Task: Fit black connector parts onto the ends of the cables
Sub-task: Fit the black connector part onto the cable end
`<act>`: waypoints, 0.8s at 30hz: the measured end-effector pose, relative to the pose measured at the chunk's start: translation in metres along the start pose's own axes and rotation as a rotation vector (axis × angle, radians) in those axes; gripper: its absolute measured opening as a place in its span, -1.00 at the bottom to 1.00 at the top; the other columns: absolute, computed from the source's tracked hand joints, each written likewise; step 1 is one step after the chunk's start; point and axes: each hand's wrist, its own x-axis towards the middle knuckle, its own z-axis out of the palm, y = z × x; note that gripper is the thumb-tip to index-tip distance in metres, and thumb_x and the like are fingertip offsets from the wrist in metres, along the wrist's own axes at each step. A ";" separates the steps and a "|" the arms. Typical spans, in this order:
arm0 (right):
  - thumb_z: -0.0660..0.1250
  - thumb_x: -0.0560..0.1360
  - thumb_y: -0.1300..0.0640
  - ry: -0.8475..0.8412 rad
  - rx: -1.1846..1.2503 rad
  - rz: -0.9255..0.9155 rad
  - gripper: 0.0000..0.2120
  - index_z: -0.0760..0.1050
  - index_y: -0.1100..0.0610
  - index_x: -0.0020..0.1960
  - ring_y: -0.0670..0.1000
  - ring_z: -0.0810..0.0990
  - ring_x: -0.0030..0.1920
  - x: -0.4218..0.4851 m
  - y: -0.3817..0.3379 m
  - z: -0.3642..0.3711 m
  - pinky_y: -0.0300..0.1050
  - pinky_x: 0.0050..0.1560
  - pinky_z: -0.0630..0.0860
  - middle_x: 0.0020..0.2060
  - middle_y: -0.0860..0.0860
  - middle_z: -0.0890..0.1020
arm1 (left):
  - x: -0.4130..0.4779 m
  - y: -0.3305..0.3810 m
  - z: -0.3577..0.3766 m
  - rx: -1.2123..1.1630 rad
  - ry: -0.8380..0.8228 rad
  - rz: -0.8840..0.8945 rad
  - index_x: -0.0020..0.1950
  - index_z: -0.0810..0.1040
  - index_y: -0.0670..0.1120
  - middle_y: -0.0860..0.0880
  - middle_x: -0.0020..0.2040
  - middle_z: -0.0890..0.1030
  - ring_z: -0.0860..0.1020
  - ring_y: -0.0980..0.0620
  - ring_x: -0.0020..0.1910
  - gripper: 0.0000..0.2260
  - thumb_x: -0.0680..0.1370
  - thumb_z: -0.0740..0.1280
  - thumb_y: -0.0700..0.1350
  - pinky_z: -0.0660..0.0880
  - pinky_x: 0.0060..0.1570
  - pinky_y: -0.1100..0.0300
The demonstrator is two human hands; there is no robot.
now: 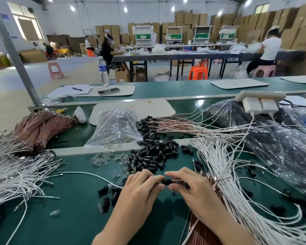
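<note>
My left hand (140, 186) and my right hand (187, 186) meet over the green bench. Between their fingertips sits a black connector part (165, 181), pinched by my left fingers. My right fingers pinch a thin cable (219, 179) whose end meets the connector. A heap of loose black connectors (154, 154) lies just beyond my hands. White cables (237, 183) fan out to the right, with copper-coloured cables (198, 230) under my right wrist.
More white cables (12, 175) lie left, copper cable bundles (39, 128) behind them. A clear bag (115, 128), finished cables with black ends (166, 124), dark plastic bags (272, 138) and a power strip (260, 101) stand further back. Small clear parts (102, 158) are scattered nearby.
</note>
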 end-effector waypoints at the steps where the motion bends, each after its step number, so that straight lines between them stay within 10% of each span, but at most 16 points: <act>1: 0.42 0.56 0.11 -0.006 0.004 -0.002 -0.69 0.59 -0.16 0.25 -0.15 0.62 0.06 0.000 0.000 0.001 -0.33 0.06 0.48 -0.02 -0.22 0.60 | 0.000 0.000 -0.001 -0.003 0.013 -0.004 0.19 0.63 0.00 0.14 -0.05 0.51 0.44 0.16 -0.08 -0.71 0.67 0.17 0.08 0.27 0.00 0.33; 17: 0.30 0.52 -0.16 0.321 0.087 0.164 -0.81 0.64 -0.15 0.02 -0.21 0.60 -0.22 0.003 0.002 -0.017 -0.43 -0.25 0.42 -0.17 -0.36 0.64 | 0.000 -0.012 -0.018 -0.065 0.372 -0.211 0.23 0.63 0.00 0.18 0.01 0.52 0.41 0.10 -0.03 -0.80 0.66 0.28 -0.02 0.44 -0.03 0.15; 24: 0.36 0.50 -0.11 0.479 0.455 0.315 -0.82 0.67 -0.07 -0.01 -0.13 0.61 -0.28 0.007 0.006 -0.031 -0.34 -0.20 0.54 -0.20 -0.05 0.71 | 0.000 -0.019 -0.030 0.032 0.572 -0.227 0.20 0.65 -0.10 0.12 0.01 0.52 0.36 0.31 0.05 -0.73 0.63 0.24 -0.04 0.31 0.12 0.21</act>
